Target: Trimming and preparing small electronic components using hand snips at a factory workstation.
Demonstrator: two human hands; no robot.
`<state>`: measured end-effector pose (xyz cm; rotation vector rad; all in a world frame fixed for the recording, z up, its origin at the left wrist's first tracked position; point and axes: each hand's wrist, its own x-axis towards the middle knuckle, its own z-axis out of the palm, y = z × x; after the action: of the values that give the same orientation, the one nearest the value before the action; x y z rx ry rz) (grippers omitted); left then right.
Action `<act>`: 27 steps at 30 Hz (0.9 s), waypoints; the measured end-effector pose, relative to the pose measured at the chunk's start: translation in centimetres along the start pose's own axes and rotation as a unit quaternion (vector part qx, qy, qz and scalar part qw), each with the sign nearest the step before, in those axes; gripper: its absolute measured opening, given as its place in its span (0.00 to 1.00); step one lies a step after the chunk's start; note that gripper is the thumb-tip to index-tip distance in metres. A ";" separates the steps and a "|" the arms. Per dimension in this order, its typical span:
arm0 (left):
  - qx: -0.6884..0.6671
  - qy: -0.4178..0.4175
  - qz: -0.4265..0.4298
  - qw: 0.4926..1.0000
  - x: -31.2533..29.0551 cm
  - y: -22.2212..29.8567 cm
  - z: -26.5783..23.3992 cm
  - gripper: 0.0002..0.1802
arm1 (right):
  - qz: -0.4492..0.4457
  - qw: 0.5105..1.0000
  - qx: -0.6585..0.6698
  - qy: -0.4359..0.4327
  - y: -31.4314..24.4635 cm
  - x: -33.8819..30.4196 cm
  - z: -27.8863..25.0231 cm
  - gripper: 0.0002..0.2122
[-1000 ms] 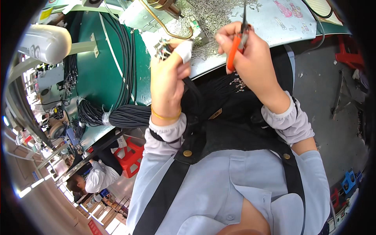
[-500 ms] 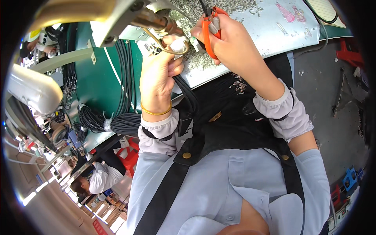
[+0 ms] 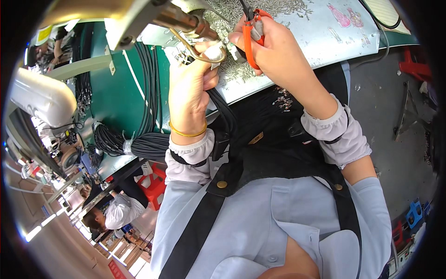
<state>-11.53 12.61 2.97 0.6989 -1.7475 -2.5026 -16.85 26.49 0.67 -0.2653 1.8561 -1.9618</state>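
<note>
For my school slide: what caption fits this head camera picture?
Left hand holds a black cable while right hand grips orange-handled cutters over a tray of small metal pieces.

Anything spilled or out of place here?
Yes: a few small metal pins lie on the black apron, below the tray edge, apart from the heap on the tray. Both hands work above them.

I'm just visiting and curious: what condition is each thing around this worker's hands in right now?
Left hand: raised, gripping a black cable.
Black cable: held, hanging down toward the lap.
Right hand: closed around orange-handled pliers.
Orange-handled pliers: held, tips hidden.
Small metal pieces: loose, scattered on the tray.
Grey tray: lying flat.
Cable bundle: coiled, tied.
</note>
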 end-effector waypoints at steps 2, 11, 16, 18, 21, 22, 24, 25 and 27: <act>0.005 0.003 0.000 1.000 -0.3 -0.1 0.1 0.05 | -0.012 1.000 0.010 -0.002 0.1 -0.2 0.0 0.07; -0.010 -0.023 0.010 1.000 -4.3 -1.1 0.8 0.09 | -0.056 0.997 0.044 -0.009 -0.5 -3.2 -1.9 0.05; 0.076 -0.011 0.011 0.997 -6.3 -1.6 1.2 0.09 | -0.301 0.829 -0.422 0.211 0.0 -4.9 -2.3 0.05; 0.099 -0.031 0.011 0.995 -6.7 -2.0 1.0 0.09 | -0.294 0.871 -0.372 0.131 0.1 -5.6 -1.5 0.05; 0.170 -0.073 0.056 0.981 -7.1 -2.9 1.1 0.09 | -0.269 0.926 -0.264 -0.031 -0.1 -6.0 -1.0 0.05; 0.169 -0.073 0.056 0.981 -7.2 -2.8 1.0 0.09 | -0.184 0.961 -0.199 -0.048 -0.5 -5.8 -1.3 0.06; 0.073 -0.061 0.030 0.995 -7.3 -2.5 0.9 0.09 | -0.008 0.995 -0.061 -0.081 -0.9 -5.4 -1.7 0.07; 0.026 -0.056 0.016 0.998 -7.3 -2.3 0.8 0.09 | -0.008 0.995 -0.060 -0.080 -0.4 -5.1 -1.6 0.07; -0.001 -0.076 0.007 0.997 -7.2 -1.8 0.4 0.10 | -0.328 0.924 -0.190 0.051 1.3 -4.4 -1.0 0.07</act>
<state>-4.77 15.49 3.98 0.5059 -1.7862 -2.6111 -13.14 29.20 -0.01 -1.0375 2.4360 -1.9980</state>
